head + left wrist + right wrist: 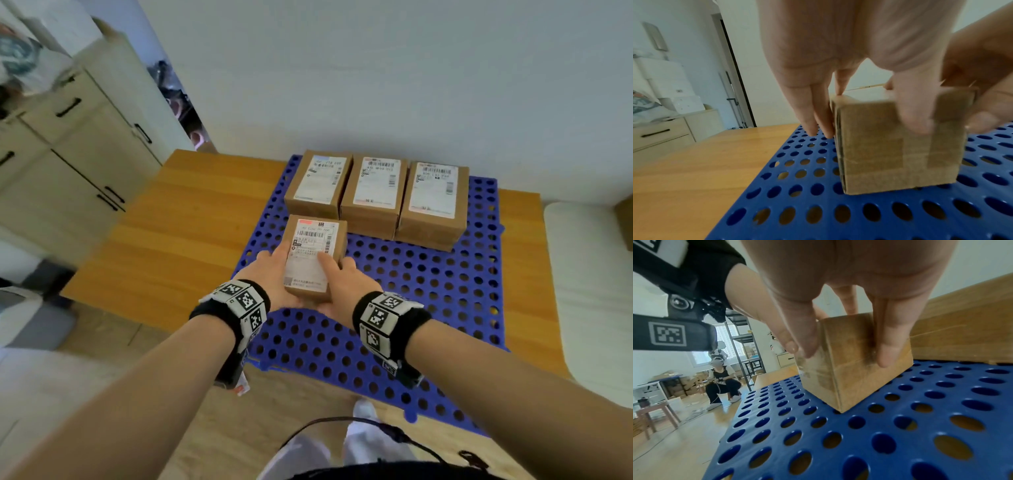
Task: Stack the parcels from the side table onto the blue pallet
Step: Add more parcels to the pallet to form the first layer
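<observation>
A blue perforated pallet (428,291) lies on a wooden table (171,222). Three brown labelled parcels (375,188) stand side by side along its far edge. A fourth parcel (313,240) sits on the pallet just in front of the leftmost one, and both hands hold it. My left hand (277,267) grips its left side, the fingers (818,116) running down that side and the thumb on the near end. My right hand (337,274) grips its right side, fingers (890,345) down the cardboard and thumb on the label. In both wrist views the parcel (879,146) (849,369) rests on the pallet (818,211) (838,443).
A beige cabinet (68,154) with black handles stands to the left of the table. A white padded surface (589,291) borders the table on the right. The pallet's near half is bare. A person (721,378) crouches on the floor far off, near a small stool (655,412).
</observation>
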`<state>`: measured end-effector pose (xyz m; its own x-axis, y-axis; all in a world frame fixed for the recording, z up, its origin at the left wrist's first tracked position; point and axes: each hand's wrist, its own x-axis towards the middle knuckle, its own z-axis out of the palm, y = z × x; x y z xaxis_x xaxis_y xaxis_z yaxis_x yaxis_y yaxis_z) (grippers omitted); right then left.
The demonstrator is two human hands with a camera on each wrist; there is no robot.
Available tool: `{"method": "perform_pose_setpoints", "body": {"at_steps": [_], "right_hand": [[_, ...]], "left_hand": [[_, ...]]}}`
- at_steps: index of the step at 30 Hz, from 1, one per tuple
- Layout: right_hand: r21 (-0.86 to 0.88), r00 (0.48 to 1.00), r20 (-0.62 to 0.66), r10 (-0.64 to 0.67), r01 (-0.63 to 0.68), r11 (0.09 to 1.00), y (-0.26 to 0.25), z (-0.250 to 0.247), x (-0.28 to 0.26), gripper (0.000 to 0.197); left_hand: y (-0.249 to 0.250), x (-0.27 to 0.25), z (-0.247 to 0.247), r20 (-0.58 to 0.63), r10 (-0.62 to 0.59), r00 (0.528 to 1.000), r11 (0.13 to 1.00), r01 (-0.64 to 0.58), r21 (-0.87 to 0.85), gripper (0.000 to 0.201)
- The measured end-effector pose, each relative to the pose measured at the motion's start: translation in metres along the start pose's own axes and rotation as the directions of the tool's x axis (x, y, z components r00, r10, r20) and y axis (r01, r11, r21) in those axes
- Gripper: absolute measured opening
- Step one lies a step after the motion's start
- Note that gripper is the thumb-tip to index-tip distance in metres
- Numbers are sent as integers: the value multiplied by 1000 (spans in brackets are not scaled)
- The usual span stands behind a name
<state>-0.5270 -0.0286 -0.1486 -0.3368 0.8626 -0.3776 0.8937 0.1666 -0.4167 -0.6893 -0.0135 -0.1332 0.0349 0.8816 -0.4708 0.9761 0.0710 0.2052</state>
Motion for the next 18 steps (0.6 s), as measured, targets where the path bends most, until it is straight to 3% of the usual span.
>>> {"method": "perform_pose_setpoints", "body": {"at_steps": [4,9,18], "right_hand": [[6,1000,-5,-1,1,1000,-5,-2,7,94],[111,985,-106,134,-122,986,-16,1,18,74],[177,947,-157,279,-251,952,-46,3,32,66]], "left_hand": [[-14,10,-18,82,54,995,997,-58,55,121],[-29,33,-34,104,161,981,986,-165,23,117],[-49,55,-47,132,294,947,943,-310,121,120]]}}
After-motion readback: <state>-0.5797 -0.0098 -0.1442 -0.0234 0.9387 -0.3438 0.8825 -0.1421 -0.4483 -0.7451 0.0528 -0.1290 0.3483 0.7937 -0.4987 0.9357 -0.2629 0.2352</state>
